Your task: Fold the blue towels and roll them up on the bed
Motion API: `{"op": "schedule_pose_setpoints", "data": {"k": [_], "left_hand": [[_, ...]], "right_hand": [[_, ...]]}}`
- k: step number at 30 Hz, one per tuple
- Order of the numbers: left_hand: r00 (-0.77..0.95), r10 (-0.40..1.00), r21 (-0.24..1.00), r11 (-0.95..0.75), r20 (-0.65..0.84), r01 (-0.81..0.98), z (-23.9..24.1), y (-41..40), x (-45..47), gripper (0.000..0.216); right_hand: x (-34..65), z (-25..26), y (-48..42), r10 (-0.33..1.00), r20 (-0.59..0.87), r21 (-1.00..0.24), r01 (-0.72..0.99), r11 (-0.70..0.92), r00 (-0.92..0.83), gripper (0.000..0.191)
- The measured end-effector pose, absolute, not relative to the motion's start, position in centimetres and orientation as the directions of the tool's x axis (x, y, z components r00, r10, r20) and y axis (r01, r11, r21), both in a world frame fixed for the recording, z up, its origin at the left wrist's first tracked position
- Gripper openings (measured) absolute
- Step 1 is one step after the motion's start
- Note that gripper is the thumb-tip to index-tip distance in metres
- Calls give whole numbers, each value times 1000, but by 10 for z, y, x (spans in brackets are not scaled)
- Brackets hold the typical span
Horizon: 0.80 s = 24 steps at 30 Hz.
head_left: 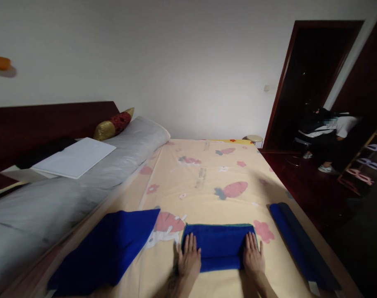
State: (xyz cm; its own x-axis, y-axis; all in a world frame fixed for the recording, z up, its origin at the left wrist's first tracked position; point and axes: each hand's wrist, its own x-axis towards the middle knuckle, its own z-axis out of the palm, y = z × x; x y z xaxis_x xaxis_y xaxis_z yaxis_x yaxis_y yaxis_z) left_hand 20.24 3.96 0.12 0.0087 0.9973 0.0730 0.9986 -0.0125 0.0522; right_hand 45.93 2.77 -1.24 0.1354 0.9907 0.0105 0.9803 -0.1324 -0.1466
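Observation:
A blue cloth (221, 244), folded into a rectangle, lies on the bed sheet (203, 207) in front of me. My left hand (189, 255) rests flat on its left end, fingers stretched forward. On the right end lies my right hand (253, 253), also flat with its fingers out. Neither hand grips the fabric. A second blue cloth (109, 248) is spread out to the left, its near edge cut off by the frame. Over on the right, near the bed's edge, are long narrow folded cloths (300, 244), blue and dark grey, with a white tag at the near end.
A grey rolled bedding piece (92, 190) runs along the left, with white boards (76, 157) and a red-gold cushion (115, 124) on it. Behind stands a dark headboard (45, 120). A person (327, 128) bends near the doorway, beside a shoe rack (365, 161). A round stool (254, 138) stands beyond the bed.

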Motion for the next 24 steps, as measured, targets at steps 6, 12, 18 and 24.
{"op": "schedule_pose_setpoints", "data": {"k": [6,12,18,24], "left_hand": [[291,955,226,-272,-56,935,1,54,256,54],[-39,996,133,49,-79,990,22,74,180,59],[-61,998,119,63,-25,991,18,75,175,56],[-59,997,114,53,43,992,10,76,174,55]], "right_hand": [[413,7,40,970,-73,-349,917,193,-232,54],[486,-7,55,991,-90,-198,974,-112,96,66],[497,-26,57,993,-30,-197,974,-114,110,67],[495,-32,57,992,17,-225,967,-118,125,67]]}}
